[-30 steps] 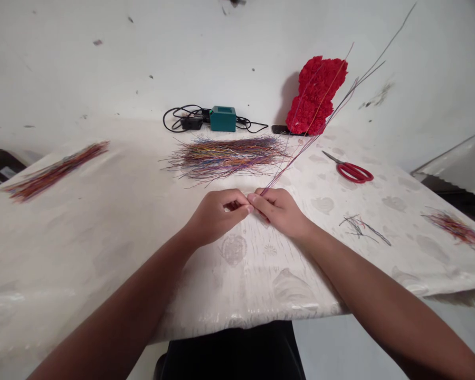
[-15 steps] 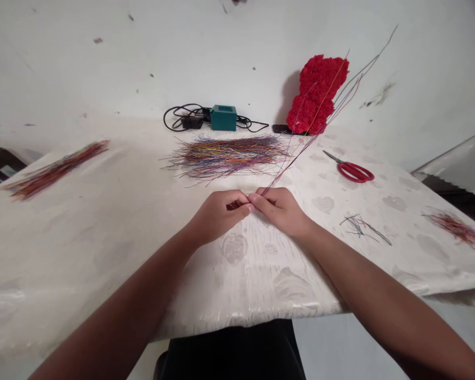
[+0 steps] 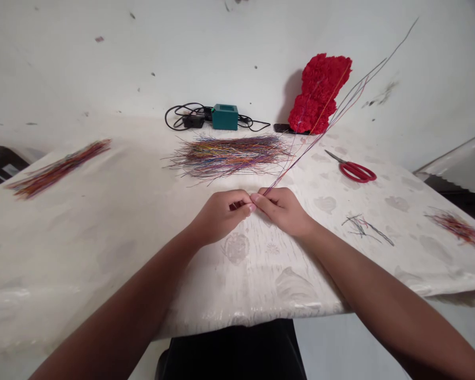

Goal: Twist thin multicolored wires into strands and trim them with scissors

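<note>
Held wires [image 3: 301, 156] farther right at tips

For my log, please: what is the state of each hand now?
Left hand: pinched closed; anything held is hidden.
Right hand: closed, holding thin coloured wires.

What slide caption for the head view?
Left hand and right hand pinch thin colored strands near a larger bundle.

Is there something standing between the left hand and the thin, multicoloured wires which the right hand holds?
Nothing visible does. The left hand pinches close against the right hand, at the near end of the thin, multicoloured wires, though their very tips are hidden.
</note>
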`<act>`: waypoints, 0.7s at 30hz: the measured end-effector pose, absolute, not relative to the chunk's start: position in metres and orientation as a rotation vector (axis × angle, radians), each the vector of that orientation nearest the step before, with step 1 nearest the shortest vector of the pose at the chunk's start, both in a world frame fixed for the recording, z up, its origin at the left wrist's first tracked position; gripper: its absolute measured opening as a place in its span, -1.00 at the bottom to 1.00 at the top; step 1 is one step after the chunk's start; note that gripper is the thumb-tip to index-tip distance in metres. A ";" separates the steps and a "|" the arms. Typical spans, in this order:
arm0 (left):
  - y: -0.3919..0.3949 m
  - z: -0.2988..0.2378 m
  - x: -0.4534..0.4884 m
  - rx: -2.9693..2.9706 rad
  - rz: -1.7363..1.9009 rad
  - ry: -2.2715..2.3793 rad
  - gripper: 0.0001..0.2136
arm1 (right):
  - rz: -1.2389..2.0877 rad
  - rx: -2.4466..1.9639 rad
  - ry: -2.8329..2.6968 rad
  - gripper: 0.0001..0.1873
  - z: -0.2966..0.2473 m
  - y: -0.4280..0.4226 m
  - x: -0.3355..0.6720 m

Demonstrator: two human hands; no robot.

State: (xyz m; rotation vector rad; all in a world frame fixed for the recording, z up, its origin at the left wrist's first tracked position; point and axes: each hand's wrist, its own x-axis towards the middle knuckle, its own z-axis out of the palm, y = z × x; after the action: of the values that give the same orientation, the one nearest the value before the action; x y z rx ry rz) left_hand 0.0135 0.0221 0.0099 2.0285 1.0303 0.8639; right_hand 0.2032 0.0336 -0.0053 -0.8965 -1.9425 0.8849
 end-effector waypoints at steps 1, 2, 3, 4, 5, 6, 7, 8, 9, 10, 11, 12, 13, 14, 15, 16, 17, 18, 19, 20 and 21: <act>0.022 0.010 0.014 2.021 0.871 1.029 -0.79 | 0.900 -0.899 -1.929 -0.45 -0.004 0.033 0.203; 0.022 0.010 0.014 2.009 0.876 1.027 -0.79 | 0.918 -0.902 -1.913 -0.45 -0.003 0.033 0.202; 0.022 0.010 0.014 1.992 0.880 1.024 -0.79 | 0.943 -0.908 -1.891 -0.45 -0.002 0.032 0.202; 0.022 0.011 0.014 1.972 0.882 1.023 -0.80 | 0.978 -0.911 -1.866 -0.45 -0.002 0.032 0.202; 0.021 0.012 0.014 1.954 0.882 1.020 -0.81 | 1.021 -0.906 -1.840 -0.46 -0.002 0.032 0.202; 0.021 0.013 0.015 1.940 0.881 1.016 -0.81 | 1.070 -0.894 -1.814 -0.47 -0.002 0.032 0.202; 0.020 0.014 0.015 1.933 0.880 1.010 -0.82 | 1.119 -0.874 -1.791 -0.47 -0.003 0.032 0.202; 0.019 0.016 0.015 1.932 0.881 1.003 -0.83 | 1.164 -0.849 -1.773 -0.47 -0.003 0.032 0.202; 0.019 0.017 0.015 1.935 0.883 0.995 -0.83 | 1.200 -0.822 -1.760 -0.47 -0.004 0.032 0.203; 0.018 0.018 0.015 1.941 0.890 0.986 -0.84 | 1.229 -0.797 -1.749 -0.47 -0.005 0.033 0.203; 0.018 0.019 0.015 1.946 0.898 0.975 -0.84 | 1.255 -0.775 -1.734 -0.48 -0.005 0.033 0.203; 0.017 0.020 0.015 1.948 0.905 0.962 -0.85 | 1.285 -0.756 -1.714 -0.48 -0.005 0.034 0.204; 0.017 0.021 0.014 1.947 0.909 0.945 -0.85 | 1.319 -0.737 -1.692 -0.49 -0.005 0.034 0.204; 0.017 0.021 0.014 1.944 0.907 0.926 -0.86 | 1.356 -0.720 -1.668 -0.50 -0.005 0.034 0.204; 0.017 0.021 0.014 1.940 0.902 0.910 -0.86 | 1.393 -0.706 -1.647 -0.51 -0.005 0.035 0.204; 0.017 0.021 0.014 1.935 0.896 0.895 -0.86 | 1.425 -0.695 -1.631 -0.51 -0.005 0.035 0.205; 0.017 0.020 0.014 1.929 0.889 0.883 -0.86 | 1.450 -0.687 -1.621 -0.52 -0.005 0.035 0.205; 0.017 0.020 0.013 1.922 0.884 0.874 -0.86 | 1.467 -0.681 -1.619 -0.52 -0.004 0.036 0.206; 0.017 0.019 0.013 1.916 0.880 0.866 -0.86 | 1.479 -0.675 -1.622 -0.52 -0.005 0.036 0.206; 0.017 0.018 0.013 1.911 0.876 0.859 -0.86 | 1.490 -0.666 -1.624 -0.53 -0.005 0.036 0.207; 0.017 0.018 0.013 1.906 0.873 0.852 -0.86 | 1.502 -0.656 -1.626 -0.53 -0.005 0.036 0.207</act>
State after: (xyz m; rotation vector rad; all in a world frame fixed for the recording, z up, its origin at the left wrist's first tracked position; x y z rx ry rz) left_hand 0.0126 0.0174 0.0177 1.9059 0.8522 0.8729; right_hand 0.2074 0.0362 -0.0049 -0.6563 -1.6256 1.5024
